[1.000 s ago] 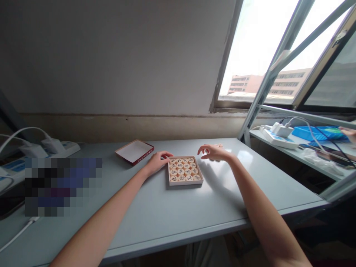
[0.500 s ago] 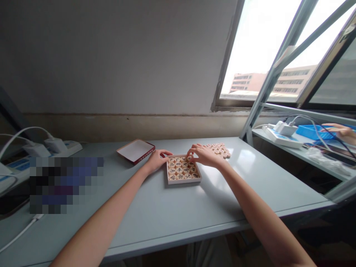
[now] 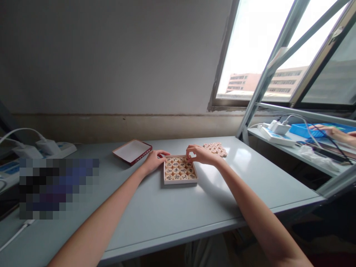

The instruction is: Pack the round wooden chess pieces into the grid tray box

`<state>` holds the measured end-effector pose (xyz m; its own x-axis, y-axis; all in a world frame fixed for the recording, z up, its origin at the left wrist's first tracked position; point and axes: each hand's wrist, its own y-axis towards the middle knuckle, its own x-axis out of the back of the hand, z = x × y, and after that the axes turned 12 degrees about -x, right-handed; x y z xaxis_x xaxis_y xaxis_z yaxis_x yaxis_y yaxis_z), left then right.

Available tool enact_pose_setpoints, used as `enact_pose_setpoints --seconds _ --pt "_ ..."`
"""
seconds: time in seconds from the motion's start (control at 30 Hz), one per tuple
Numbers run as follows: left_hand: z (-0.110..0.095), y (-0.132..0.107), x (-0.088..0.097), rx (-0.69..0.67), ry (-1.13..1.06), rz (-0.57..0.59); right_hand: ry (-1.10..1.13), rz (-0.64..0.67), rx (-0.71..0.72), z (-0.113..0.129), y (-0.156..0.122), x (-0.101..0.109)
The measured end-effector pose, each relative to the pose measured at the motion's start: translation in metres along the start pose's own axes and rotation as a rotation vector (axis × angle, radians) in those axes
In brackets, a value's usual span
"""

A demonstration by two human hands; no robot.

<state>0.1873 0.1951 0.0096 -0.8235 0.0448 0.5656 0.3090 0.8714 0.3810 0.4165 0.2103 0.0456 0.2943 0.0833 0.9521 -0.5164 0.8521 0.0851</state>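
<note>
A shallow wooden tray [image 3: 180, 181] packed with round wooden pieces bearing black characters, like Chinese chess pieces, lies on the grey table [image 3: 139, 222]. My left hand [image 3: 155, 161] rests against the tray's far left corner. My right hand [image 3: 201, 155] curls over the far right corner, its fingertips down on the pieces there. Whether either hand grips anything is hidden. Just beyond my right hand lies a loose cluster of similar wooden pieces [image 3: 214, 149]. A red box lid [image 3: 132, 151] with a white inside lies left of my left hand.
On a lower shelf to the right, another person's hand [image 3: 330, 130] reaches over a blue tray [image 3: 318, 130] near a white power strip [image 3: 275, 135]. Another power strip [image 3: 36, 150] and cables sit at the left, beside a pixelated patch [image 3: 58, 188].
My right hand has moved from above the table beyond the tray down onto the tray's far right corner, uncovering the loose pieces. The other person's hand has moved left over the blue tray.
</note>
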Motion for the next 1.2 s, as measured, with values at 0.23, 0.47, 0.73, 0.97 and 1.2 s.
enact_pose_setpoints --seconds 0.23,0.47,0.73,0.97,1.2 --pt "0.0002 -0.0001 0.0001 0.001 -0.014 0.0 -0.004 0.019 -0.042 0.0013 0.0002 0.0002" --pt "0.0008 -0.0003 -0.0007 -0.001 -0.013 0.003 0.008 -0.029 -0.054 -0.0006 0.0016 -0.0015" --pt "0.0011 0.0 -0.0007 0.005 -0.013 0.011 0.014 -0.013 -0.045 0.0024 0.0003 0.0005" --pt "-0.0024 -0.0013 0.0 -0.003 -0.024 0.016 0.038 -0.012 0.009 -0.003 0.0022 -0.0004" --pt "-0.0006 -0.0022 0.0 0.001 -0.049 0.03 0.154 0.088 -0.039 0.003 -0.0013 0.0047"
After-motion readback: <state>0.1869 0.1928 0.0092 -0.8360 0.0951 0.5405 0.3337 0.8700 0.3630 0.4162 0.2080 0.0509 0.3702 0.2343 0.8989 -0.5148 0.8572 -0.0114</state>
